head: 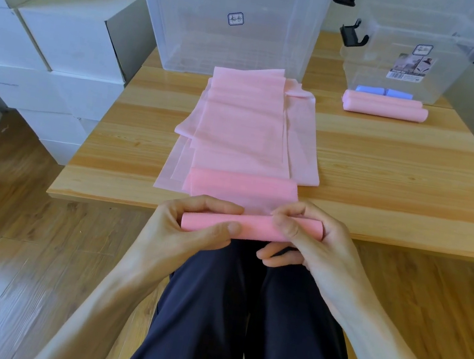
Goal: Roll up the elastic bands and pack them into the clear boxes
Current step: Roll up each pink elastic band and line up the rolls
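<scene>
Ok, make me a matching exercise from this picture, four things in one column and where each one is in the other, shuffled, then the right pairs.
Things:
1. Partly rolled pink elastic band
2. Two finished pink rolls
3. Blue rolled bands
4. Large clear plastic storage box

Places:
A. Inside the small clear plastic box
B. At the far edge of the wooden table, behind the flat pink bands
C. In the grip of both the left hand and the right hand
D. On the table in front of the small box

Pairs: 1-C, 2-D, 3-A, 4-B
</scene>
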{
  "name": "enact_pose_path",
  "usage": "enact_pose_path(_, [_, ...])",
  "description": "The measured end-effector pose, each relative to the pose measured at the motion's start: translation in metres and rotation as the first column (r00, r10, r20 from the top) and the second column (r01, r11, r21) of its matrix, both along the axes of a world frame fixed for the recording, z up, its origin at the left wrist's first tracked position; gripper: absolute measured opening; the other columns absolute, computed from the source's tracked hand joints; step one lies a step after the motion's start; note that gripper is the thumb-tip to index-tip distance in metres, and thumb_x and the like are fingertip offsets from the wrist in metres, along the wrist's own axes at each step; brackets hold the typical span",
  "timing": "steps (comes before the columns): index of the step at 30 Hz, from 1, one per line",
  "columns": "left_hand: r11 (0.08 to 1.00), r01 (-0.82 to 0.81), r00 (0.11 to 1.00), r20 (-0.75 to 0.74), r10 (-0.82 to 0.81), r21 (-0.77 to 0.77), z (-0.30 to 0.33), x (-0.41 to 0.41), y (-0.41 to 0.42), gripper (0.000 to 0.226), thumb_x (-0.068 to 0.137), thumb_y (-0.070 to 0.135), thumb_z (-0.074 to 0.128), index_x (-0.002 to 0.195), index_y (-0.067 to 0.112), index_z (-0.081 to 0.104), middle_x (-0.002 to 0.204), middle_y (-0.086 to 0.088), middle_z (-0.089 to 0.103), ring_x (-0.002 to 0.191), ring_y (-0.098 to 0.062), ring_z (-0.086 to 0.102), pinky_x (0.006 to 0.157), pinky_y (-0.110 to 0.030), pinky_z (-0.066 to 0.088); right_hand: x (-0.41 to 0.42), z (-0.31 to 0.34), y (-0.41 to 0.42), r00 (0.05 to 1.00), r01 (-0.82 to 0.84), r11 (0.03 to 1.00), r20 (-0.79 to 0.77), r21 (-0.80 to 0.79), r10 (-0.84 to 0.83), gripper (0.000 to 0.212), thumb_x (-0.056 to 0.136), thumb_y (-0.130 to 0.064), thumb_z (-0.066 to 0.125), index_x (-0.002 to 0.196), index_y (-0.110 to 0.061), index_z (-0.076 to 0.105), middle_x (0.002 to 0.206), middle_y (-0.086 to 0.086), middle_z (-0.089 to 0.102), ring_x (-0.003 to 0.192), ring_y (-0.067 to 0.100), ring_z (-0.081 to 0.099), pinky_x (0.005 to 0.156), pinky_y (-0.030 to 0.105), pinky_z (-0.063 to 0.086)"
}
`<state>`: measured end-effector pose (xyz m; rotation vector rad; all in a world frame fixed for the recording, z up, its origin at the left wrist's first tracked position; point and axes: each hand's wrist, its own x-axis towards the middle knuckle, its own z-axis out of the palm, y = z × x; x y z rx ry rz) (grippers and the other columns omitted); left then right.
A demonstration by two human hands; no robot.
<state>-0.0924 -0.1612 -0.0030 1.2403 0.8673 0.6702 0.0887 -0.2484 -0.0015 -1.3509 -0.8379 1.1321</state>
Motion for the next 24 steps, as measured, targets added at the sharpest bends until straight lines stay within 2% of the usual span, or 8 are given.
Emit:
enact_pose_path(4, [1.000,-0.022,1.000,-0.020,0.022,-0.001,-0.0009,-0.0010,0.0013,0.025,0.069,0.026,0.081,0.091,0.014,0.079,0.092,-0.003,0.077,0.091,-0.018,0.074,0.070,-0.023,0.060,0.0003,0.0012,-0.0009,0.997,-0.080,0.997,-0.006,-0.022,0.080,0.039,0.077,-0.017,0.075,0.114,-0.014,0.064,0.090,0.016,0.076,0.081,0.029,0.075,0.068,0.033,0.062])
enact_pose_path(6, [1.000,0.005,1.000,-0.027,-0.004,0.019,-0.0017,-0.0028,0.0018,0.027,0.069,0.026,0.089,0.093,0.018,0.080,0.096,-0.005,0.076,0.094,-0.020,0.073,0.076,-0.027,0.061,0.0004,0.0006,-0.0005,0.997,-0.080,0.997,0.018,-0.018,0.081,0.032,0.078,-0.014,0.075,0.109,-0.010,0.066,0.089,0.013,0.076,0.080,0.028,0.075,0.068,0.032,0.062])
enact_pose_path(9, [1.000,-0.008,1.000,-0.002,0.008,0.029,-0.0026,-0.0026,0.0018,0.020,0.068,0.023,0.086,0.087,0.022,0.080,0.096,-0.006,0.076,0.093,-0.019,0.073,0.079,-0.028,0.061,-0.0008,-0.0007,0.0001,0.998,-0.054,0.998,0.017,-0.024,0.054,0.028,0.078,-0.023,0.072,0.097,-0.004,0.067,0.084,0.012,0.076,0.076,0.029,0.075,0.066,0.032,0.062])
enact_pose_path(11, [1.000,-0.030,0.999,0.019,0.029,0.008,-0.0013,0.0000,0.0010,0.016,0.068,0.023,0.086,0.082,0.019,0.080,0.094,-0.004,0.077,0.092,-0.018,0.074,0.072,-0.024,0.060,-0.0019,0.0000,-0.0002,0.998,-0.057,0.998,0.002,-0.031,0.057,0.032,0.077,-0.026,0.072,0.100,-0.005,0.066,0.087,0.012,0.076,0.078,0.029,0.075,0.066,0.032,0.062])
enact_pose_path(13, [0.999,-0.037,0.999,0.012,0.037,0.008,-0.0002,0.0017,0.0003,0.021,0.067,0.027,0.077,0.084,0.015,0.079,0.095,-0.003,0.077,0.092,-0.017,0.074,0.070,-0.023,0.059,-0.0017,0.0008,-0.0004,0.998,-0.066,0.998,0.004,-0.024,0.066,0.031,0.077,-0.021,0.074,0.106,-0.010,0.067,0.091,0.012,0.076,0.080,0.029,0.075,0.067,0.033,0.062])
enact_pose_path(15, [1.000,-0.030,1.000,0.005,0.030,0.007,-0.0003,0.0015,0.0000,0.024,0.067,0.027,0.074,0.087,0.014,0.078,0.097,-0.002,0.077,0.093,-0.017,0.074,0.070,-0.022,0.059,-0.0010,0.0007,0.0002,0.998,-0.054,0.998,0.020,-0.013,0.055,0.028,0.077,-0.016,0.075,0.104,-0.010,0.070,0.091,0.011,0.076,0.078,0.029,0.075,0.066,0.032,0.062])
enact_pose_path(18, [1.000,0.009,1.000,0.028,-0.009,-0.012,0.0000,0.0001,-0.0007,0.026,0.069,0.024,0.074,0.094,0.015,0.079,0.101,-0.003,0.077,0.096,-0.017,0.073,0.074,-0.022,0.059,-0.0009,0.0009,0.0005,1.000,-0.011,1.000,0.021,-0.005,0.012,0.025,0.074,-0.020,0.074,0.097,-0.010,0.074,0.085,0.013,0.076,0.074,0.030,0.075,0.064,0.031,0.062])
enact_pose_path(24, [1.000,-0.021,0.998,0.061,0.022,-0.018,0.0008,0.0009,-0.0013,0.015,0.069,0.022,0.074,0.082,0.023,0.082,0.093,-0.003,0.077,0.091,-0.014,0.074,0.072,-0.021,0.059,0.0000,0.0020,-0.0012,0.999,-0.051,0.998,0.011,-0.031,0.051,0.033,0.072,-0.018,0.075,0.105,-0.014,0.075,0.090,0.013,0.077,0.079,0.028,0.076,0.068,0.032,0.062])
